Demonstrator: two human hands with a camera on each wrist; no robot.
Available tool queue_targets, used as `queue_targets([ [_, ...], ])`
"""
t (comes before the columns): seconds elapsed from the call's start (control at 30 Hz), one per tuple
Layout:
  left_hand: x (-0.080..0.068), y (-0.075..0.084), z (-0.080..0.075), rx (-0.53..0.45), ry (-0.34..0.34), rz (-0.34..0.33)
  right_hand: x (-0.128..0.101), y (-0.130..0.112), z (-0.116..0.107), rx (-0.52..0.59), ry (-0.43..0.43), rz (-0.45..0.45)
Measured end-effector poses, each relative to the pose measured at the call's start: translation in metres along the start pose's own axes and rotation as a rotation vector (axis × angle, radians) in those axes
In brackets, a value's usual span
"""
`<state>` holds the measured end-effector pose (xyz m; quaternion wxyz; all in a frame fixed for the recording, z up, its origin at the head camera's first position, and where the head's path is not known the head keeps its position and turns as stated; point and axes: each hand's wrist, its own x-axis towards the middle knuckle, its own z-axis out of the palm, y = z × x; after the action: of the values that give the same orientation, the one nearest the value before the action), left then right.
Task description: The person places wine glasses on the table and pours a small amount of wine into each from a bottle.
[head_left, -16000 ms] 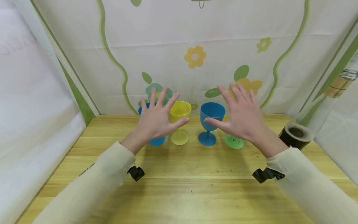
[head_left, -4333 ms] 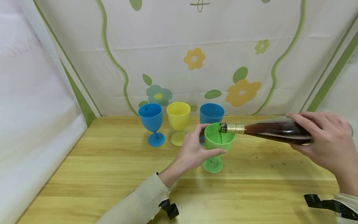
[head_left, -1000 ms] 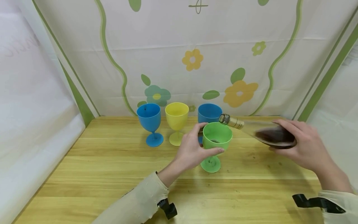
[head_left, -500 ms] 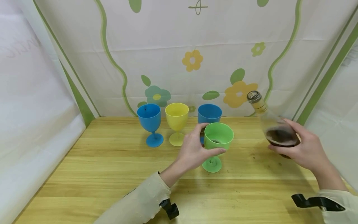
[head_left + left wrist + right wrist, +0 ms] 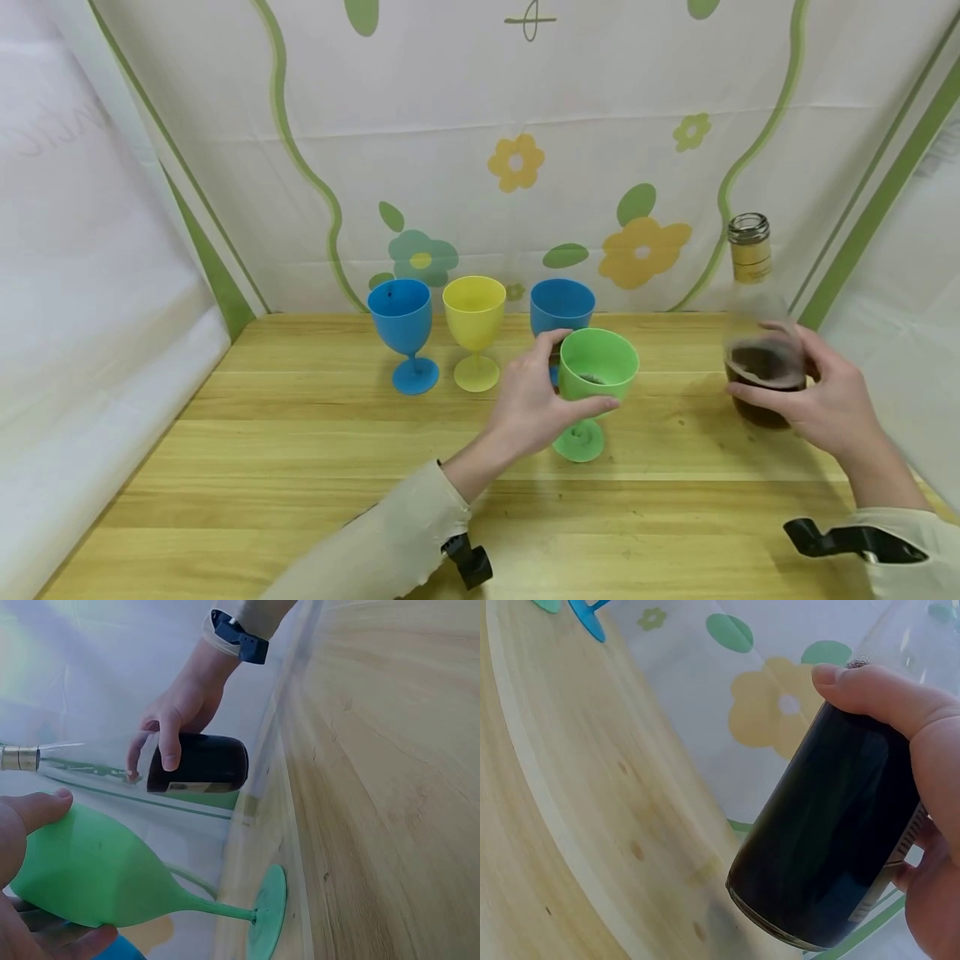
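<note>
My left hand (image 5: 528,404) curls its fingers round the bowl of the green goblet (image 5: 596,375), mid-frame on the tabletop (image 5: 300,467); it looks light and tippy. My right hand (image 5: 821,400) wraps the glass bottle's (image 5: 757,350) low belly (heavy, probably slick, breakable), right of frame.

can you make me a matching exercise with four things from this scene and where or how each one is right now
Things:
1. green cup
2. bottle
3. yellow cup
4. left blue cup

States:
a. upright in the right hand, dark liquid in its lower part
b. at the left end of the back row
c. gripped by the left hand, nearest the camera of the cups
d. between two blue cups in the back row

Pairs: 1-c, 2-a, 3-d, 4-b
</note>
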<state>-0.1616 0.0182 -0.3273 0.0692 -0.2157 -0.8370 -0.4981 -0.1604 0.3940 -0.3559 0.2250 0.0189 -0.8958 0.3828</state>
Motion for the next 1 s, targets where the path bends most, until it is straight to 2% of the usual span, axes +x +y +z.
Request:
queue_targets([
  [0.27,0.003,0.004,0.007,-0.013,-0.014,-0.005,-0.001,0.005,0.000,0.025,-0.018,0.029],
  [0.6,0.010,0.008,0.016,-0.004,-0.021,0.008,-0.001,0.009,0.001,0.124,-0.053,0.054],
  [1.0,0.019,0.014,0.030,0.012,-0.023,-0.013,-0.003,0.014,0.005,0.114,-0.053,0.049],
])
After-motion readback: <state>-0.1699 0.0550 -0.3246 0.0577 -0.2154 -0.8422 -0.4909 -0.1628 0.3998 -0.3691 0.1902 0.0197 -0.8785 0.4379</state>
